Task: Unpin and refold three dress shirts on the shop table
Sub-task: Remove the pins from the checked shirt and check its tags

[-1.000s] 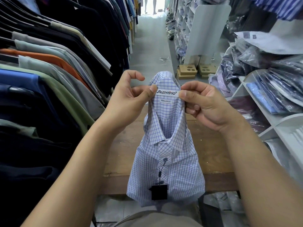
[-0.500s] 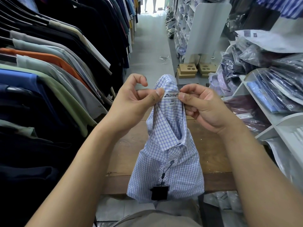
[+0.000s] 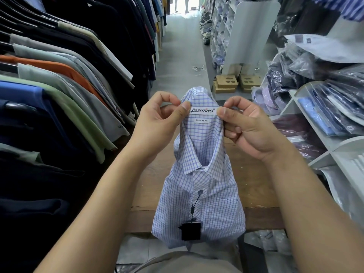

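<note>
Collar (image 3: 199,96): wider than half a second earlier, both thumbs (image 3: 183,109) having drawn apart along it and uncovered the whole brand label (image 3: 203,110), which had been partly hidden between them.
Step in hand: probably the hunt for pins at the neck of one checked dress shirt (image 3: 199,203); no pin showed, and which of the three shirts this was could not be told.
Next move: judged to call for a fingertip feel along the collar and under its points, then a straight pull on any pin found, with the cloth kept taut so nothing snagged.
Left hand (image 3: 157,123): raised, thumb and arched forefinger pinching the collar at the label's left end, the other fingers curled behind.
Right hand (image 3: 250,127): level with it, thumb clamping the collar at the label's right end, fingers curled behind the cloth.
Shirt: hung folded and buttoned from both hands, below the wrists, across the near edge of the wooden table (image 3: 256,186), a black hang tag (image 3: 191,231) dangling lowest.
</note>
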Demonstrator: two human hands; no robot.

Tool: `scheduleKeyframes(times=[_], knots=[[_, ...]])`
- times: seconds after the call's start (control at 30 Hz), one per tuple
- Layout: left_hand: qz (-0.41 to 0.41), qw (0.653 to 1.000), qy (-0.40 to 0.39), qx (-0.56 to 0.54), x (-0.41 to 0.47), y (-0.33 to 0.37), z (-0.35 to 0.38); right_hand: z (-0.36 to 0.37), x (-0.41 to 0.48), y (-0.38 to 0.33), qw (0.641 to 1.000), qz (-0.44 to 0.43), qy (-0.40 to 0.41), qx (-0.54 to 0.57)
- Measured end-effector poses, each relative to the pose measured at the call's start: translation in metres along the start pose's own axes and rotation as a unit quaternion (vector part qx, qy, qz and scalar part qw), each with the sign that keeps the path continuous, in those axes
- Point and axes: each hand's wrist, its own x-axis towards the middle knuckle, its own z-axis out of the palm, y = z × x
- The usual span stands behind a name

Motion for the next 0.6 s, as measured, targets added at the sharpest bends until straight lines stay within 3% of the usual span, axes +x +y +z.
scheduleKeyframes(times=[0.13,0.23,0.33,0.5,0.6], knots=[[0.031,0.998,0.007,0.060,-0.002,-0.009,0.001,0.000,0.001,-0.001,1.000,-0.005,0.007,-0.007],[0.054,0.984,0.017,0.168,-0.004,-0.017,0.000,-0.001,0.002,0.000,1.000,-0.006,0.011,0.000],[0.027,0.969,0.034,0.245,-0.005,-0.020,0.003,-0.002,0.003,0.003,1.000,-0.010,0.013,0.002],[-0.016,0.964,-0.024,0.264,-0.004,-0.019,0.009,0.001,0.004,0.008,1.000,-0.014,0.019,0.004],[-0.051,0.973,-0.065,0.216,-0.006,-0.015,0.014,0.000,0.005,0.011,1.000,-0.012,0.019,0.002]])
